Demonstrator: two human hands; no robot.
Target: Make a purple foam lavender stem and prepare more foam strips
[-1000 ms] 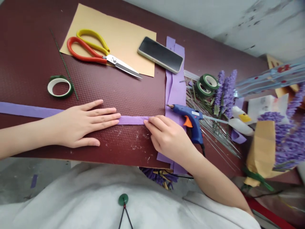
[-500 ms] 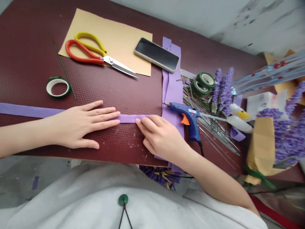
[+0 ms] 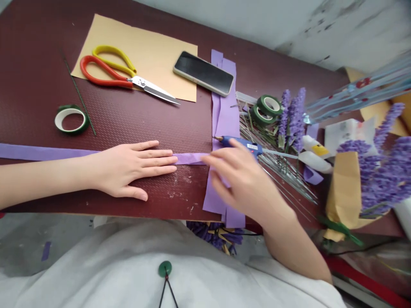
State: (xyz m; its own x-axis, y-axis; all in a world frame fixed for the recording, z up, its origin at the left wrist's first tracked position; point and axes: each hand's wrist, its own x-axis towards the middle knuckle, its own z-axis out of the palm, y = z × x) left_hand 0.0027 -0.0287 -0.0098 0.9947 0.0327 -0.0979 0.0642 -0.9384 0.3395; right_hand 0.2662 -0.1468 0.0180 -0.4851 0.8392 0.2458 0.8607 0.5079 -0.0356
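My left hand (image 3: 125, 169) lies flat on a narrow purple strip (image 3: 192, 158), fingers stretched toward its right end. The strip runs on past my wrist to the left edge of the view. Slightly blurred, my right hand (image 3: 248, 184) hovers at the strip's right end with its fingers apart and nothing visible in them. Just behind those fingers, a blue glue gun (image 3: 252, 146) points left, and my right hand hides its handle and trigger. Whether a fingertip touches the strip or the gun, I cannot tell. Wider purple strips (image 3: 228, 115) lie partly beneath the gun.
Scissors (image 3: 139, 81) and a phone (image 3: 204, 72) rest partly on tan paper (image 3: 154, 47). A green tape roll (image 3: 71, 119) sits beside a thin green stem (image 3: 80, 97). At right are metal wires (image 3: 285, 182), more tape rolls (image 3: 269, 105) and purple flowers (image 3: 379, 179).
My left hand has slid right along the strip. My right hand has released its pinch on the strip and moved right, its fingers now spread in front of the glue gun. The view shifted slightly.
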